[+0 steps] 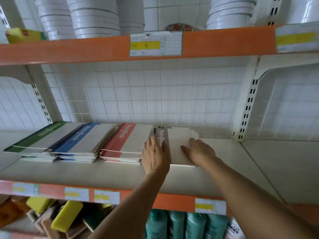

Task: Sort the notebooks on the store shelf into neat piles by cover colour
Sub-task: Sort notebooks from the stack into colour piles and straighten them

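Four notebook piles are laid out side by side along the cream shelf [103,171], and "NoteBook" can be read on each top cover, printed along the coloured band. From the left: a green pile [37,142], a blue pile [78,142], a red pile [124,144] and a grey pile [177,145], each one touching or just beside the next. The grey pile's lettering is smeared by blur and partly covered. The left hand [156,156] is laid flat on the grey band with fingers straight, nothing gripped; a ring can be made out on one finger. The right hand [200,151] is pressed palm-down on the pale part of the same cover, fingers extended, nothing grasped either.

Price tags [155,43] with yellow strips are stuck on the orange shelf edges [69,49], but the print is way too blurry to be read. White stacked tubs [95,18] above are cut off by the top edge. Below, yellow sponges [67,216] and teal bottles [177,225] are only partly seen; the bottle labels can't be made out
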`<state>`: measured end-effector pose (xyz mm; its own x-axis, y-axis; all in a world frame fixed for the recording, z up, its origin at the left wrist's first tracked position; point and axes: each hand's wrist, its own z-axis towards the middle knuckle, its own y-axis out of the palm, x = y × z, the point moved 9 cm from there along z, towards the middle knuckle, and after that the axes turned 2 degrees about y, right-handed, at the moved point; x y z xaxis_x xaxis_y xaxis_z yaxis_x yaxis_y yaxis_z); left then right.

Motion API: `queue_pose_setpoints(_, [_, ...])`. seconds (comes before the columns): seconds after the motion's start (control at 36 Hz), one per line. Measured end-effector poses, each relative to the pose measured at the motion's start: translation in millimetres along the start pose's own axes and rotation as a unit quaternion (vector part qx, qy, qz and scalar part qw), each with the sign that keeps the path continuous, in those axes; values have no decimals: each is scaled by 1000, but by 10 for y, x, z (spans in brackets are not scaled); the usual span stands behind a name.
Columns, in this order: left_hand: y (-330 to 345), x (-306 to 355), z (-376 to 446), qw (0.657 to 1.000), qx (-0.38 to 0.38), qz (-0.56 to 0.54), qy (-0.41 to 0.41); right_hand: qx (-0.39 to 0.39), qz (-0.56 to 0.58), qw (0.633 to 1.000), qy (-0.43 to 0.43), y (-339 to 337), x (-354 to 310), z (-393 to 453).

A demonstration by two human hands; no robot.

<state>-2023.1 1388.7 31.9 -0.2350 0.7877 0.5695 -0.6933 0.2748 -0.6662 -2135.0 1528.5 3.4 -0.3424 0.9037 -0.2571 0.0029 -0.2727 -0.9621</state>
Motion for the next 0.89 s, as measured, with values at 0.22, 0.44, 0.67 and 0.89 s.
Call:
queue_pose_setpoints(0.22, [-148, -334, -566, 962, 149, -199, -115, -29, 71, 996, 36, 104, 53, 46])
queue_pose_setpoints(0.44, [151, -607, -509, 897, 43, -322, -300, -39, 70, 996, 39, 71, 38, 4])
queue_pose_setpoints(0.67, [339, -652, -415, 811, -51, -418, -405, -49, 160, 983, 76, 148, 111, 73])
queue_pose_setpoints(0.89, [447, -621, -227, 853, -141, -351, -360, -53, 343, 923, 167, 208, 287, 118])
